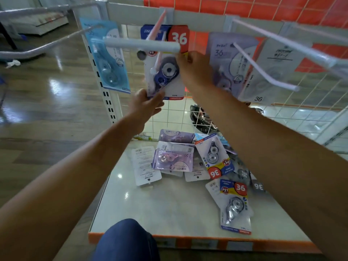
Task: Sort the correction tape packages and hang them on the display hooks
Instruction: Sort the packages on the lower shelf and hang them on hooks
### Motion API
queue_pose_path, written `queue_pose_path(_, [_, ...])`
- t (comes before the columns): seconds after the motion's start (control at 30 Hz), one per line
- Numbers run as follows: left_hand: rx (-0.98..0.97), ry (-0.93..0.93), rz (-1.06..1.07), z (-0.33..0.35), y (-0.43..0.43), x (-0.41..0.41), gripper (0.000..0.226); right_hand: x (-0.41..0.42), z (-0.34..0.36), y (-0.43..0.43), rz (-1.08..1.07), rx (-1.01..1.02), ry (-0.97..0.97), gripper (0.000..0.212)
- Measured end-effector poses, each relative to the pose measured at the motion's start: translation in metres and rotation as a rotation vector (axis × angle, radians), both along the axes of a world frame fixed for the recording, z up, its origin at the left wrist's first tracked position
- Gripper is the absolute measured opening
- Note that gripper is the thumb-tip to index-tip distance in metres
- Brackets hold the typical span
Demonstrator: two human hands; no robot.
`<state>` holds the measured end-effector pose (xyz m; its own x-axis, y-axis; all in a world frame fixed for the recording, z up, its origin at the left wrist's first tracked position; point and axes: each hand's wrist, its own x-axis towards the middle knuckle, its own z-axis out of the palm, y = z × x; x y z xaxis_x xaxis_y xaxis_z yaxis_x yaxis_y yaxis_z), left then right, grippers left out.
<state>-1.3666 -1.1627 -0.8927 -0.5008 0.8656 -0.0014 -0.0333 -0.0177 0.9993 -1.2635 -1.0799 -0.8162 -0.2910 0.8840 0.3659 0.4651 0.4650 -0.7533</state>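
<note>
The blue-and-red carded blister package holding a navy correction tape dispenser (165, 72) is up at the display rack, in the middle position. It hangs between a pale blue carded package (109, 57) on the left hook and a lilac carded package (231, 61) on the right. A thin pale wire display hook (160, 23) slants down across the front of its upper part. Whether the card's hang hole is already over that wire I cannot tell.

The left hand (146, 103) grips the bottom edge of the package, thumb in front and fingers behind. The right hand (195, 70) is closed on the upper right edge, pinching the card just below the red "36" corner, beside the hook's white label bar (141, 44). So the package sits between the two hands, one low and one high.

It should handle as very light. The card is thin and will probably flex or crease if squeezed mid-panel, and the clear blister is stiff, smooth and likely slippery. The edges and corners are the best places to hold, keeping the top free so the hole can meet the wire.

More unsorted correction tape packages (188, 161) lie in a loose heap on the pale glossy surface (150, 208) below, well apart from both hands.
</note>
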Motion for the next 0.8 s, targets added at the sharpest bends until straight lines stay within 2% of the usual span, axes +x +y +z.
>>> queue_pose_path(0.07, [-0.135, 0.015, 0.038, -0.018, -0.003, 0.008, 0.053, 0.01, -0.023, -0.011, 0.028, -0.055, -0.007, 0.035])
queue_pose_path(0.13, [-0.349, 0.108, 0.027, -0.039, -0.012, 0.022, 0.066, 0.028, -0.055, -0.024, 0.077, -0.082, -0.053, 0.044])
queue_pose_path(0.2, [-0.492, 0.243, -0.065, -0.062, -0.023, 0.04, 0.06, 0.055, -0.092, -0.034, 0.107, -0.153, -0.17, 0.042])
queue_pose_path(0.33, [-0.57, 0.538, -0.294, -0.1, -0.046, 0.091, 0.032, 0.125, -0.168, -0.053, 0.07, -0.323, -0.424, 0.028])
queue_pose_path(0.4, [-0.618, 0.608, -0.404, -0.121, -0.051, 0.117, 0.038, 0.159, -0.203, -0.06, -0.015, -0.437, -0.556, 0.031])
queue_pose_path(0.5, [-0.75, 0.557, -0.524, -0.151, -0.052, 0.154, 0.052, 0.202, -0.247, -0.076, -0.228, -0.576, -0.676, 0.036])
queue_pose_path(0.6, [-0.849, 0.466, -0.574, -0.17, -0.05, 0.187, 0.054, 0.23, -0.271, -0.091, -0.425, -0.654, -0.644, 0.053])
queue_pose_path(0.7, [-0.882, 0.344, -0.585, -0.178, -0.052, 0.21, 0.052, 0.245, -0.286, -0.093, -0.48, -0.744, -0.562, 0.07])
queue_pose_path(0.8, [-0.889, 0.297, -0.576, -0.184, -0.052, 0.225, 0.052, 0.25, -0.295, -0.091, -0.487, -0.773, -0.475, 0.066])
